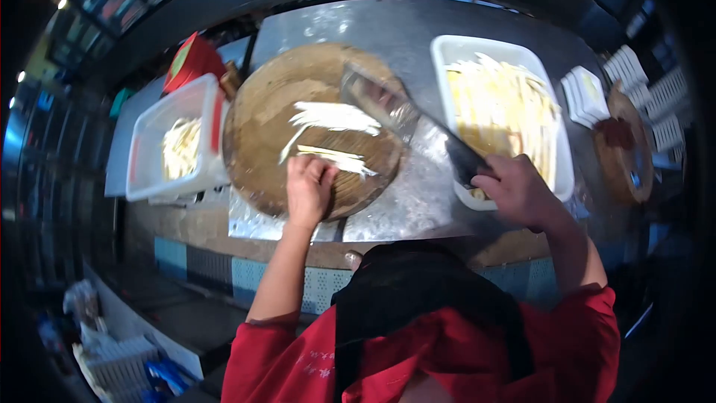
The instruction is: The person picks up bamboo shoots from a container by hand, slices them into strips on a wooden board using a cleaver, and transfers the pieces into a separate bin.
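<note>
On a round wooden chopping board lie a pile of thin white strips and a smaller bundle of pale strips nearer me. My left hand is at the left end of the smaller bundle, fingers curled and pressed together; what they grip, if anything, is hidden. My right hand is closed round the black handle of a cleaver. Its wide blade, slightly blurred, is over the right part of the board, beside the white pile.
Right of the board stands a white tub full of pale yellow strips. At the left, a clear container holds more strips, with a red box behind. White trays and another round board are far right.
</note>
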A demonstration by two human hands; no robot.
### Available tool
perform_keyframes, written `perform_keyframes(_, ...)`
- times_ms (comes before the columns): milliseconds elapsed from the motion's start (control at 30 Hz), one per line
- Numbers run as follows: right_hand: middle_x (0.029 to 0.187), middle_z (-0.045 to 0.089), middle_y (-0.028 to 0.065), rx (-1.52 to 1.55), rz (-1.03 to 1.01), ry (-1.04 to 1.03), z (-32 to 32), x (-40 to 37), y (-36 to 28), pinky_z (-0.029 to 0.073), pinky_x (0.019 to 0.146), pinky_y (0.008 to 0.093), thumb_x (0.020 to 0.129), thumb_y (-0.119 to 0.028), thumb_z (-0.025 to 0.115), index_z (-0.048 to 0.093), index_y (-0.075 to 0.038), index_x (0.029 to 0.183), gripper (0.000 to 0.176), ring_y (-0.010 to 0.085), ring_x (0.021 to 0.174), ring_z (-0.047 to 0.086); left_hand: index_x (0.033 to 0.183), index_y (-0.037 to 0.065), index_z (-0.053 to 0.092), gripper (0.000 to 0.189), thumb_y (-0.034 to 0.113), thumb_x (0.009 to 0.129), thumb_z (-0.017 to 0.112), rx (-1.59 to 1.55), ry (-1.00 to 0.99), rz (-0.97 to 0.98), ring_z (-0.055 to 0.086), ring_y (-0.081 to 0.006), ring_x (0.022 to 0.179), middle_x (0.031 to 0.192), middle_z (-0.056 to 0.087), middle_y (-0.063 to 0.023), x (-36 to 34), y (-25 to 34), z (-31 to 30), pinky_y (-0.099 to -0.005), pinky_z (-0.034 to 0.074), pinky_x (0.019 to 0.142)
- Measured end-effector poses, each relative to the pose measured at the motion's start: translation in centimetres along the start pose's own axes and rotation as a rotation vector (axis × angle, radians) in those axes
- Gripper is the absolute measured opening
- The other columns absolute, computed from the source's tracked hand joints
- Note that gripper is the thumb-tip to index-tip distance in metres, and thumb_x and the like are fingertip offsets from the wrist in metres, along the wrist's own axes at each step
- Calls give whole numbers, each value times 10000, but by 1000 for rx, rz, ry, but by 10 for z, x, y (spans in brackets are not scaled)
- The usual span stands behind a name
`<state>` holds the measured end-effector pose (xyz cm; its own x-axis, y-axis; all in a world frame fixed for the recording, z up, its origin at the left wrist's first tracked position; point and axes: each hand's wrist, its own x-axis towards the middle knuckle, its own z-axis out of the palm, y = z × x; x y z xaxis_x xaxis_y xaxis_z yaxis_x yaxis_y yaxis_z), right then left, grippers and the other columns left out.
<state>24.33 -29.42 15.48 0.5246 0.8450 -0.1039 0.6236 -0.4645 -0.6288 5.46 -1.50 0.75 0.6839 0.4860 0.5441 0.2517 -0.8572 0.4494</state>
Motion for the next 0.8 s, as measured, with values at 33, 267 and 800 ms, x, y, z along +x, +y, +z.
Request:
perform_keyframes(33,733,632,217,-37,36,149,-3,-13,15,478,647,434,848,-199,656,589,30,840,239,382,718,637,767,66,665,139,112,707,781,-9,-8,1,575,-315,835,834,610,-119,13,-1,8,-412,474,751)
perform_keyframes(267,572,512,1,251,700,677,-51,-139,66,392,398,263,877,-77,631,611,7,898,90,79,432,472,740,32,643,89,61,725,726,151,-52,-42,556,-362,886,895,599,-165,98,32,38,-441,462,804)
perform_keyframes(800,516,533,36,563,754,1049,-7,-235,105,365,391,253,870,-71,623,613,39,854,111,80,397,489,975,64,665,199,95,836,527,49,-793,1260,533,-227,1054,1028,621,-69,105,322,217,-360,387,946)
